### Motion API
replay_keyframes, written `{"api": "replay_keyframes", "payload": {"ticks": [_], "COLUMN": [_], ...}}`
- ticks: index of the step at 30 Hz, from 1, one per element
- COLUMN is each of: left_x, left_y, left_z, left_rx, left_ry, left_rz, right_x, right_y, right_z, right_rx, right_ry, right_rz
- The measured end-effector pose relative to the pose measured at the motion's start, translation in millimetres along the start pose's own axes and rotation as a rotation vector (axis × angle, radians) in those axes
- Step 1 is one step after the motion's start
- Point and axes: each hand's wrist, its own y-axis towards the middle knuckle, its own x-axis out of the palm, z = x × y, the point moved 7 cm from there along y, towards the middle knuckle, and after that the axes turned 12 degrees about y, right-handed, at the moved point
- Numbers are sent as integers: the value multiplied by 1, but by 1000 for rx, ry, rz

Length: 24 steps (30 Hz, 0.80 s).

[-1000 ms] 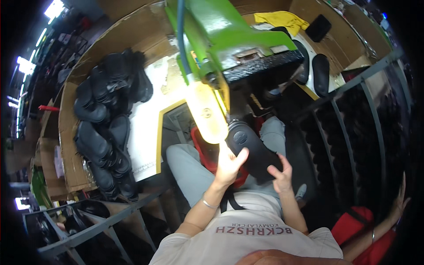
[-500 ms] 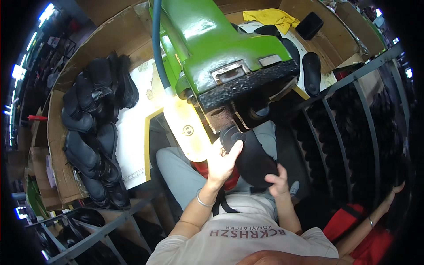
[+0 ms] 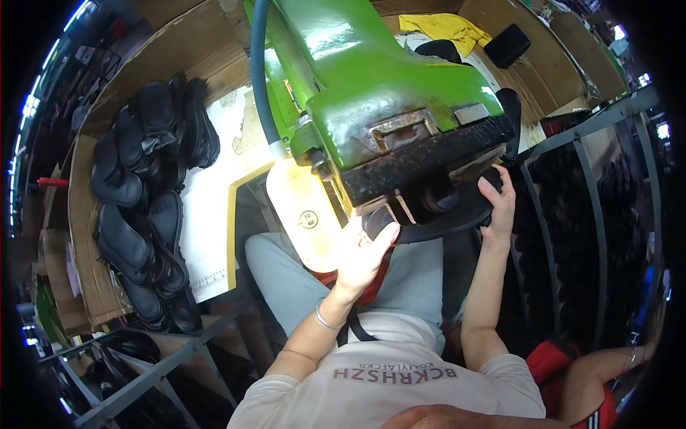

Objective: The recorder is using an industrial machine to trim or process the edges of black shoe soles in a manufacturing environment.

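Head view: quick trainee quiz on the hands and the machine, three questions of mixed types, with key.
1. Multiple choice: what is the main colour of the machine body?
A) blue
B) green
C) red

2. True or false: the left hand and the right hand are at opposite ends of the black sole-shaped piece.

3. Fill the gap: the metal bracelet is on the person's ____ wrist.

Key: 1) B; 2) true; 3) left.
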Motion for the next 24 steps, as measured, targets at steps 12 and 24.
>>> {"api": "replay_keyframes", "payload": {"ticks": [12,24], "left_x": [-17,-50], "left_y": [6,-24], "left_z": [-22,-47], "left_rx": [96,-85], "left_ry": [241,-638], "left_rz": [92,196], "right_x": [-60,-18], "right_y": [-106,-62], "right_z": [94,58], "right_rx": [52,-48], "right_ry": [278,-5], "right_rz": [166,-126]}}
